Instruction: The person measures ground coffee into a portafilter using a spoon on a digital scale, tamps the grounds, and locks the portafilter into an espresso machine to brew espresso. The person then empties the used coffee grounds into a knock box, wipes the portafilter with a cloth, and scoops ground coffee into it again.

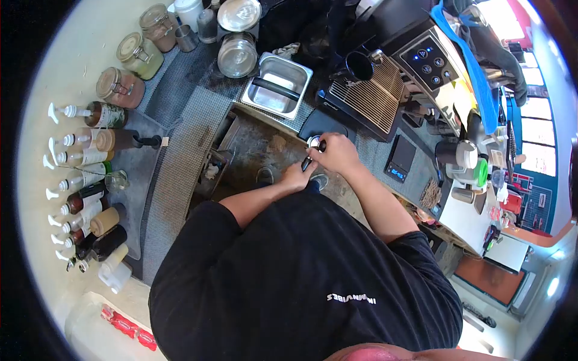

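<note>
At the counter's front edge a metal portafilter (313, 142) sits in front of me, its black handle pointing towards my body. My left hand (294, 178) is closed around that handle. A small dark knob, which looks like a tamper (323, 146), is in the closed fingers of my right hand (339, 154), right beside the metal head. My fingers partly cover both pieces, so the inside of the basket is hidden. Just beyond them lies a black mat (325, 123).
A steel knock box (276, 86) with a black bar stands beyond my left hand. The espresso machine's drip tray (374, 96) is ahead right, with a digital scale (401, 157) nearer. Pump bottles (90, 156) and jars (120, 88) line the left wall.
</note>
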{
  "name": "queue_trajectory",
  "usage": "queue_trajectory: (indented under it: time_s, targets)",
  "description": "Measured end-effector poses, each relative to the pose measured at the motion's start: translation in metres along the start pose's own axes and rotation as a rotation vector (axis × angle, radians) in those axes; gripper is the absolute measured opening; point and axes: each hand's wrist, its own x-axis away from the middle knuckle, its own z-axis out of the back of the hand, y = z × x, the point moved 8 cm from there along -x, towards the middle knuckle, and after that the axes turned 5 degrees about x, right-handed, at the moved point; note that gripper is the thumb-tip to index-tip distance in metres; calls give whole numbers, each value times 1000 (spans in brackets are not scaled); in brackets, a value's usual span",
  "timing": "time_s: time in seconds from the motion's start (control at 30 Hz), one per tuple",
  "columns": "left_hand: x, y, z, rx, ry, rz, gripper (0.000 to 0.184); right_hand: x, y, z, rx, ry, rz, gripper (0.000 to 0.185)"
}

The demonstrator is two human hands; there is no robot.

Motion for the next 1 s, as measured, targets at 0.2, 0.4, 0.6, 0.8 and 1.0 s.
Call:
queue_trajectory:
  time_s: [0.2, 0.4, 0.6, 0.8, 1.0]
  targets:
    - [-2, -1, -2, -14, 28, 3, 89, -23, -23, -23, 484, -374, 31, 27]
    - [5, 6, 6, 17, 3, 8, 86, -25, -26, -32, 601, -453, 249, 21]
    - [5, 6, 11, 109, -38, 16, 84, -30, -16, -49, 635, -480, 473, 23]
    - [9, 15, 19, 34, 4, 40, 89, -38, -14, -50, 560, -494, 480, 25]
    - [12, 17, 18, -34, 9, 65, 89, -45, -12, -46, 508, -517, 187, 44]
